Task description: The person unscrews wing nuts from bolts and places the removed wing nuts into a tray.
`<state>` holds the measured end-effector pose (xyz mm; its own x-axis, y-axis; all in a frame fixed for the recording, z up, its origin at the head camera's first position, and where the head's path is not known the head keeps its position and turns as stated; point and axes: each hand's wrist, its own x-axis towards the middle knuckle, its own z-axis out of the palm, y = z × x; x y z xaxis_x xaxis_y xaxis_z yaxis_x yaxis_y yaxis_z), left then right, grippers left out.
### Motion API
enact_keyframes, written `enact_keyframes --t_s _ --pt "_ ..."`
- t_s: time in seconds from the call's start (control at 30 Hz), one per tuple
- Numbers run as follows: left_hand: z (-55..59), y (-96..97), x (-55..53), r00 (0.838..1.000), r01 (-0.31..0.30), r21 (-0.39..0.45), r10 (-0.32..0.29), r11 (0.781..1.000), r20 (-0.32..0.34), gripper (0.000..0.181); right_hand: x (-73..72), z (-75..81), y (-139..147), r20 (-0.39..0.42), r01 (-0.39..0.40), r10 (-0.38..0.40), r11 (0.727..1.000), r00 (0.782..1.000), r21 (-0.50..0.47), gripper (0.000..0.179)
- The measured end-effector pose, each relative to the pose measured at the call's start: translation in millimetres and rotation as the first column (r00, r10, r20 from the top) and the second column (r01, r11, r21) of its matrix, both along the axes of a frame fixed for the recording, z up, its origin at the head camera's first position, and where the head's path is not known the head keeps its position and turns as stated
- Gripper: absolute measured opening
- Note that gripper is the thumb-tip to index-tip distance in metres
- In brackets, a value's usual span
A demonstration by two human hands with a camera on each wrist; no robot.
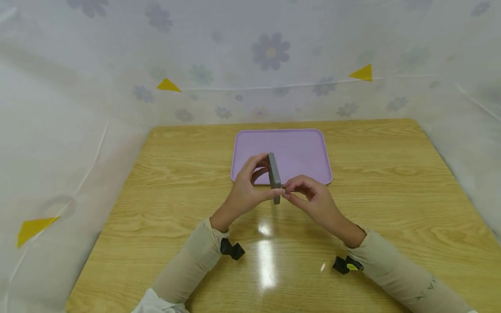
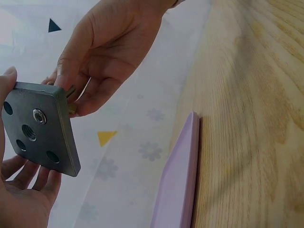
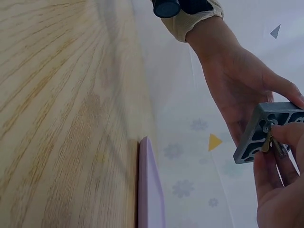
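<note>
My left hand (image 1: 243,191) grips a grey square metal plate (image 1: 273,170) by its edges, standing on end above the table. The left wrist view shows the plate's flat face with several round holes and a socket-head bolt (image 2: 39,116) seated in one. Its ribbed, hollow back faces my right hand (image 1: 315,201). There, in the right wrist view, my right thumb and fingers pinch a small brass-coloured metal piece (image 3: 267,143) close against the back. A threaded screw (image 3: 282,150) sticks out among the same fingers, and I cannot tell whether it is a separate part.
A shallow lilac tray (image 1: 321,167) lies on the wood-grain table (image 1: 188,174) behind the hands. Pale flowered sheeting (image 1: 235,52) with yellow triangles hangs around the back and sides. Both wrists carry small black camera mounts (image 1: 232,249).
</note>
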<state>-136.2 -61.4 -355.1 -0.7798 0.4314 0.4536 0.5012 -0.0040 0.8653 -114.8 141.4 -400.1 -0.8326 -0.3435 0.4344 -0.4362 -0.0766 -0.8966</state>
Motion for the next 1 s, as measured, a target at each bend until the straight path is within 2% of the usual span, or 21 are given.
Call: enact_keyframes --t_s 0.1,0.23,0.3,0.37,0.47,0.57,0.7,0.83,1.0 --pt "0.0 -0.1 0.3 1.000 0.000 -0.004 0.000 1.000 -0.004 0.077 0.9 1.6 -0.6 -0.041 -0.002 0.002 1.000 0.999 0.004 0.027" --pt "-0.6 -0.4 0.1 1.000 -0.008 0.004 0.008 1.000 -0.010 0.077 5.8 11.8 -2.1 -0.104 -0.009 0.009 1.000 0.995 -0.005 0.033" --pt "0.0 -1.0 -0.1 1.000 -0.014 0.012 0.014 1.000 -0.013 0.076 7.2 13.1 -1.4 -0.106 0.007 -0.009 1.000 0.994 -0.016 0.034" --pt "0.6 -2.4 0.2 1.000 -0.019 0.018 0.019 1.000 -0.015 0.076 7.0 9.1 0.8 -0.071 0.052 -0.054 0.998 0.996 -0.020 0.026" --pt "1.0 -4.4 0.8 1.000 -0.020 0.024 0.020 1.000 -0.010 0.076 5.0 1.1 5.3 0.024 0.123 -0.123 0.992 0.992 0.002 0.010" --pt "0.3 -5.0 1.3 1.000 -0.019 0.018 0.019 1.000 -0.006 0.077 4.3 -0.7 7.8 0.097 0.150 -0.153 0.988 0.983 0.037 0.021" --pt "0.5 -4.4 1.7 1.000 -0.019 0.015 0.019 1.000 -0.002 0.077 4.4 -0.7 7.5 0.195 0.076 -0.081 0.996 0.977 0.036 0.032" --pt "1.4 -4.4 2.4 1.000 -0.019 0.008 0.019 1.000 0.003 0.078 4.6 -0.7 5.3 0.295 -0.003 0.000 1.000 0.956 0.011 0.037" --pt "1.2 -4.9 3.0 1.000 -0.021 0.007 0.021 1.000 0.008 0.078 4.5 0.4 3.2 0.329 -0.031 0.024 0.999 0.944 0.015 0.035"
